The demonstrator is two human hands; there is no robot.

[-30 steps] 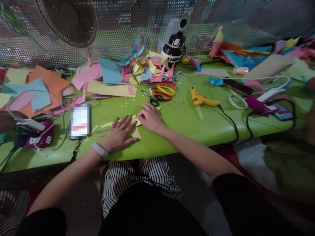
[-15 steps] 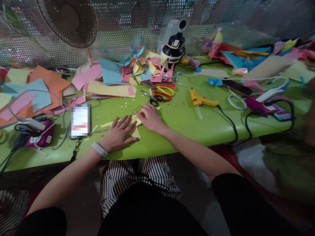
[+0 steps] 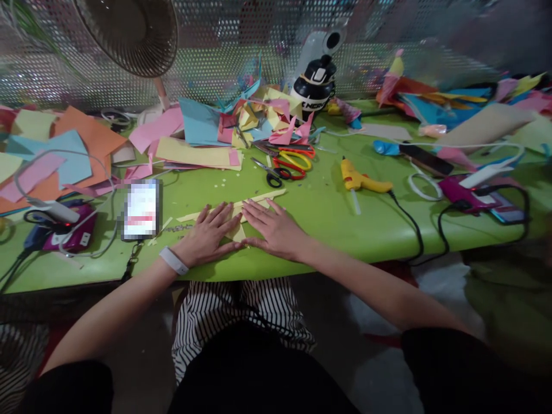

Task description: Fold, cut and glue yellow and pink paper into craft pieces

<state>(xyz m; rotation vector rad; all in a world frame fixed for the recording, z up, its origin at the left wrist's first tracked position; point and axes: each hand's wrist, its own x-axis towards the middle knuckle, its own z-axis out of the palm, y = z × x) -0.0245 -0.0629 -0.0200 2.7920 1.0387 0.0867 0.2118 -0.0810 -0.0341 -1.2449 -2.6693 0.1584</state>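
My left hand (image 3: 212, 233) lies flat, fingers spread, on a piece of pale yellow paper (image 3: 237, 232) on the green table (image 3: 345, 230). Beside it my right hand (image 3: 276, 230) presses on the same paper, its fingers stretched out and its thumb close to the left thumb. Much of the paper is hidden beneath both hands. A narrow yellow strip (image 3: 271, 195) shows just beyond the fingertips. Black-handled scissors (image 3: 273, 174) lie behind the right hand, beside scissors with yellow and red handles (image 3: 297, 161).
A phone (image 3: 141, 210) and a purple power socket (image 3: 73, 230) are at the left. Coloured paper (image 3: 202, 121), a fan (image 3: 129, 29) and a bottle (image 3: 313, 89) stand or lie behind. On the right are a yellow glue gun (image 3: 364, 179) and another purple socket (image 3: 468, 192).
My right hand has gone from bent, gathered fingers at the paper's far edge to lying flat, nearer my left hand. The left hand stays in place. The view has shifted slightly.
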